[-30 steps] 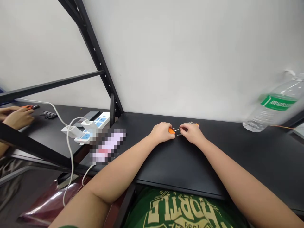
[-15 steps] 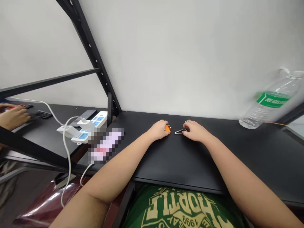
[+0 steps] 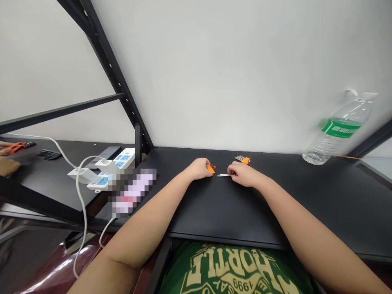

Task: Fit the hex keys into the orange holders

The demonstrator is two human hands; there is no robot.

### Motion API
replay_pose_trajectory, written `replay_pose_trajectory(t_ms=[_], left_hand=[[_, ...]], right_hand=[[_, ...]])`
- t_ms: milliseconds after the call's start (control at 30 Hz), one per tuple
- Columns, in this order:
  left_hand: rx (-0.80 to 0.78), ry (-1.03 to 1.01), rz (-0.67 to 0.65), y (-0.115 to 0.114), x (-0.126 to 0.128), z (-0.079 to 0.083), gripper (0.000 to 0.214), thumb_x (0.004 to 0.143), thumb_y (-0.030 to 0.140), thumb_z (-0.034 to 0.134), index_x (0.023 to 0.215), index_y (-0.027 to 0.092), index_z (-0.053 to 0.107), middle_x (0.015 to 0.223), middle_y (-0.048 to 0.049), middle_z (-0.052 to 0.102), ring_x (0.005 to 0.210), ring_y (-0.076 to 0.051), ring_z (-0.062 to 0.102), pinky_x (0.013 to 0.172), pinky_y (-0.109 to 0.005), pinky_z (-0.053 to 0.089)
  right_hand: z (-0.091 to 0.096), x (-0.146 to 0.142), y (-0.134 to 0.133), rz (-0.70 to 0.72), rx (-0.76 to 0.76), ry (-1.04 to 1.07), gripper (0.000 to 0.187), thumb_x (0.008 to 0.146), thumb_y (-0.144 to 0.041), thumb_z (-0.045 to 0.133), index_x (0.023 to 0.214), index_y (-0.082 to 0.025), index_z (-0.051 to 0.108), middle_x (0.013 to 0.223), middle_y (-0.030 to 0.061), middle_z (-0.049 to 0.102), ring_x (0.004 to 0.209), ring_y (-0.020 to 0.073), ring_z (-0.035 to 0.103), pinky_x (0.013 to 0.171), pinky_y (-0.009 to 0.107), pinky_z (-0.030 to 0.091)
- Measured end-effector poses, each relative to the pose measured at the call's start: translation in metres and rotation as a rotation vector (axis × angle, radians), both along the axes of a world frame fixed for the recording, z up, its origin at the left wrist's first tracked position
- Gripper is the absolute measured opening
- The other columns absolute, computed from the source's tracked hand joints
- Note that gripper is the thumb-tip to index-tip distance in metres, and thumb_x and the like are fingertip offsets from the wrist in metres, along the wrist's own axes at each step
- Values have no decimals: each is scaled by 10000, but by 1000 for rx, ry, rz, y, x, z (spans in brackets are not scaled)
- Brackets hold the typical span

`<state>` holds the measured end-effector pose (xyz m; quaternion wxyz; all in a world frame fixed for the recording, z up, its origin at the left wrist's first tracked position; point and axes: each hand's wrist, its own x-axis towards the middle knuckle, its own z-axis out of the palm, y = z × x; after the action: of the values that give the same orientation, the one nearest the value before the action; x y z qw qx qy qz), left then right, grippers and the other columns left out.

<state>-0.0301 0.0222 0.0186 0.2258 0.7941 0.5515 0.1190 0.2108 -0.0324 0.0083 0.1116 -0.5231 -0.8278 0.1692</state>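
Note:
My left hand rests on the black table, fingers closed around a small orange holder that sticks out by the fingertips. My right hand lies just to its right, pinching a thin metal hex key that points left toward the holder. A small gap separates the key's tip from the holder. Behind my right hand a second orange holder with several metal keys lies on the table.
A clear water bottle with a green label stands at the back right. A white power strip with plugs and cables sits at the left beside a black shelf frame. Another person's hand works at the far left.
My hands, joined at the holder a second ago, have drawn apart. The right hand now holds a single hex key clear of the orange holder in the left hand.

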Motion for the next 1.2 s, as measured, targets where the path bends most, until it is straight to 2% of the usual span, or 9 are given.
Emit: replay_pose_trajectory(t_ms=[200, 333, 433, 600, 667, 800, 967, 1100, 1200], left_hand=[[88, -101, -24, -1, 3, -10, 459, 638, 245, 794, 1086, 182, 711, 1035, -77, 766, 906, -252, 727, 781, -318, 581], [160, -266, -94, -6, 10, -13, 460, 685, 248, 787, 1131, 191, 696, 1098, -58, 765, 995, -237, 727, 900, -331, 587], [210, -331, -149, -10, 14, -15, 466, 713, 259, 782, 1166, 190, 693, 1124, -50, 766, 999, -231, 733, 933, -342, 589], [291, -371, -199, -12, 17, -16, 523, 765, 270, 763, 1273, 177, 678, 1245, -76, 744, 1119, -245, 717, 1027, -347, 560], [320, -344, -213, -13, 18, -16, 519, 778, 275, 758, 1281, 171, 683, 1249, -88, 741, 1121, -249, 716, 1033, -351, 555], [375, -280, -230, -14, 18, -15, 495, 792, 290, 753, 1272, 183, 692, 1186, -82, 754, 1077, -246, 721, 1014, -357, 550], [364, -271, -235, -12, 18, -14, 473, 772, 285, 758, 1235, 205, 701, 1137, -60, 763, 1017, -229, 726, 955, -323, 555], [357, -270, -293, -12, 17, -13, 437, 783, 280, 732, 1216, 240, 698, 1139, -35, 760, 1020, -216, 719, 962, -311, 548], [346, -251, -297, -11, 14, -13, 459, 776, 261, 729, 1233, 243, 687, 1160, -38, 752, 1054, -228, 713, 998, -330, 546]], right_hand=[[-3, -6, -3, 45, 29, 65, 75, 809, -169, 622, 869, -214, 631, 953, 33, 629, 742, 146, 575, 692, 277, 448], [-7, -13, 0, -83, 71, 287, 143, 887, -363, 630, 897, -220, 634, 869, 24, 664, 767, 177, 610, 702, 302, 472], [-12, -19, 5, -193, 43, 457, 173, 920, -384, 585, 940, -229, 659, 844, 16, 692, 744, 179, 632, 677, 304, 490], [-15, -27, 8, -241, -80, 677, 163, 915, -356, 590, 987, -233, 669, 903, 21, 727, 729, 173, 669, 638, 291, 533], [-14, -29, 7, -270, -130, 732, 148, 912, -352, 593, 957, -229, 663, 853, 18, 719, 703, 171, 674, 610, 283, 537], [-13, -31, 6, -308, -188, 782, 62, 858, -229, 588, 892, -219, 639, 774, 7, 700, 675, 163, 674, 581, 259, 529], [-20, -30, 11, -320, -211, 797, 184, 763, -142, 581, 923, -220, 630, 812, 1, 718, 644, 148, 658, 583, 256, 520], [-18, -30, 11, -374, -153, 715, 146, 739, -182, 591, 878, -222, 608, 715, -15, 676, 587, 153, 614, 549, 264, 477], [-10, -25, 10, -426, -21, 537, 115, 715, -202, 607, 829, -220, 608, 709, -16, 668, 620, 162, 600, 585, 276, 452]])
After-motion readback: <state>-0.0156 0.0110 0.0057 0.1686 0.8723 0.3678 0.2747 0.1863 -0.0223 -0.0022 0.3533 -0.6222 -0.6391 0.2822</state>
